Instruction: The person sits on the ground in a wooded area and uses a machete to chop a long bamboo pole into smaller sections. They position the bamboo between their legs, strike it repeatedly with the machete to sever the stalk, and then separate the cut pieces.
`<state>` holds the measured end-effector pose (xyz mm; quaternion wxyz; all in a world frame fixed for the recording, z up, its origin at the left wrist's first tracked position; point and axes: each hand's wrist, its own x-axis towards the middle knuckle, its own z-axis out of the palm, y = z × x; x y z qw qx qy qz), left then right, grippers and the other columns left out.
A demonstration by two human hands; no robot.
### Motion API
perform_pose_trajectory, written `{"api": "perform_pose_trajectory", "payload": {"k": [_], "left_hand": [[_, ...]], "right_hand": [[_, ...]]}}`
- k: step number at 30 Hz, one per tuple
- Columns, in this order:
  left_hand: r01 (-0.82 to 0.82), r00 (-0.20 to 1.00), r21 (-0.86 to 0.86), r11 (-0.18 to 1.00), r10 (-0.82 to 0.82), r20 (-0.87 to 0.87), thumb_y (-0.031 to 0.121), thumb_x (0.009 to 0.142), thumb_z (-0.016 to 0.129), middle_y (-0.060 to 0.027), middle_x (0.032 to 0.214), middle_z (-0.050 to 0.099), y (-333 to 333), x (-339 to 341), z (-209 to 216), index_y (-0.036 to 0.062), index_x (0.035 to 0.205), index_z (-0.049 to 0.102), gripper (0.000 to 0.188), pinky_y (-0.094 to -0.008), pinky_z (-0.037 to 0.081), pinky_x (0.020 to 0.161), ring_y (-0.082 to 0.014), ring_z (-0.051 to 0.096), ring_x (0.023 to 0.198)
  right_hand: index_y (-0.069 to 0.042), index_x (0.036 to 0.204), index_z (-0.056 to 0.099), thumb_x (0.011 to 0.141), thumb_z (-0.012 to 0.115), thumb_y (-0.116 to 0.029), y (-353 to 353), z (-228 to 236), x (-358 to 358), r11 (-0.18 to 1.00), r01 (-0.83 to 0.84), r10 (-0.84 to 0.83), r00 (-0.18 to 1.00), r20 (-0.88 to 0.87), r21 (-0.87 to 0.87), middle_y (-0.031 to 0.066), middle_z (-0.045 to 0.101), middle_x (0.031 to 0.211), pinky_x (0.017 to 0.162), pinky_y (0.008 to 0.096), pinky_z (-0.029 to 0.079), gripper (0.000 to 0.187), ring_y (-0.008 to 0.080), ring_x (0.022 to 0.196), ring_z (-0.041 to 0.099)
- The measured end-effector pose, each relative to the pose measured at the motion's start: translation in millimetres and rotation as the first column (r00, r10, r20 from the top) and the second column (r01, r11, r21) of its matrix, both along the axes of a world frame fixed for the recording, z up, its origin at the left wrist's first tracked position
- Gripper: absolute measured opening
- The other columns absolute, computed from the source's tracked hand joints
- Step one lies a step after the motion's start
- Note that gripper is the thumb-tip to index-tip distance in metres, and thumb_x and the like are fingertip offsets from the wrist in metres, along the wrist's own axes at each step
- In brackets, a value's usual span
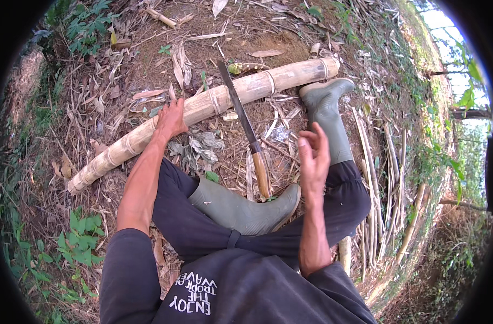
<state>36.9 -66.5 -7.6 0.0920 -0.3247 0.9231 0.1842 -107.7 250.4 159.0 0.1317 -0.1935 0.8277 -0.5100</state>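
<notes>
A long, pale bamboo pole (246,89) lies slantwise on the ground in front of me, its right end farther off than its left. My left hand (172,120) grips it left of its middle, the fingers reaching over the top. Leaning across the pole is a machete (240,108), its dark blade on the bamboo and its wooden handle (261,175) down by my bent boot. My right hand (314,156) is raised above my right leg, holding nothing, with thumb and fingers apart; it touches neither pole nor machete.
I sit with one green rubber boot (241,209) folded in and the other boot (330,116) stretched beside the pole's far end. Several thin bamboo strips (375,194) lie to my right. Dry leaves litter the soil; green plants (80,237) grow at left.
</notes>
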Motion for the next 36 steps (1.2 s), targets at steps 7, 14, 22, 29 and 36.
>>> {"api": "perform_pose_trajectory", "payload": {"k": [7, 14, 22, 29, 36], "left_hand": [[-0.010, 0.996, 0.028, 1.000, 0.008, 0.084, 0.015, 0.050, 0.088, -0.0212, 0.127, 0.048, 4.4, -4.2, 0.1, 0.0066, 0.129, 0.043, 0.091, -0.0577, 0.041, 0.094, -0.0444, 0.050, 0.113], [-0.068, 0.994, -0.138, 0.988, 0.054, -0.100, 0.012, 0.055, 0.084, -0.0169, 0.113, 0.056, 20.5, -0.7, -6.0, 0.0074, 0.123, 0.046, 0.078, -0.0479, 0.040, 0.093, -0.0374, 0.054, 0.108], [-0.054, 0.990, -0.266, 0.963, 0.017, -0.138, 0.014, 0.055, 0.084, -0.0143, 0.110, 0.055, 26.6, 4.8, -20.7, 0.0080, 0.127, 0.045, 0.082, -0.0473, 0.038, 0.092, -0.0337, 0.055, 0.105], [-0.088, 0.991, -0.425, 0.901, 0.035, -0.133, 0.017, 0.056, 0.085, -0.0139, 0.121, 0.049, 42.6, 7.2, -26.0, 0.0063, 0.135, 0.041, 0.092, -0.0486, 0.036, 0.099, -0.0330, 0.048, 0.114], [-0.007, 0.996, -0.127, 0.992, -0.004, -0.090, 0.016, 0.055, 0.083, -0.0196, 0.117, 0.054, 16.8, -2.1, -11.8, 0.0035, 0.124, 0.044, 0.080, -0.0540, 0.041, 0.091, -0.0415, 0.054, 0.107]], "right_hand": [[0.003, 0.138, 0.036, 0.086, 0.065, -0.016, -14.2, -145.6, 45.3, 0.920, -0.296, 0.193, 0.913, 0.360, 0.256, 0.0180, 0.061, 0.086, 0.068, 0.0390, 0.051, 0.063, 0.0271, 0.074, 0.062], [0.001, 0.095, 0.050, 0.086, 0.068, -0.020, -11.7, -150.0, 30.5, 0.928, -0.353, 0.232, 0.801, 0.553, 0.122, 0.0045, 0.053, 0.066, 0.049, 0.0333, 0.045, 0.028, 0.0141, 0.052, 0.053], [-0.003, 0.082, 0.052, 0.084, 0.058, -0.015, -13.1, -95.6, -3.8, 0.880, -0.468, 0.290, 0.669, 0.685, 0.085, -0.0011, 0.048, 0.059, 0.043, 0.0275, 0.042, 0.013, 0.0105, 0.047, 0.049], [-0.006, 0.084, 0.051, 0.087, 0.065, -0.020, -19.1, 4.5, -60.2, 0.855, -0.502, 0.178, 0.518, 0.837, 0.128, -0.0006, 0.049, 0.063, 0.040, 0.0262, 0.042, 0.020, 0.0089, 0.047, 0.049], [0.000, 0.098, 0.056, 0.084, 0.067, -0.012, 33.5, -102.0, -24.8, 0.880, -0.467, 0.268, 0.636, 0.723, 0.085, 0.0009, 0.054, 0.065, 0.048, 0.0278, 0.046, 0.021, 0.0104, 0.053, 0.053]]}}
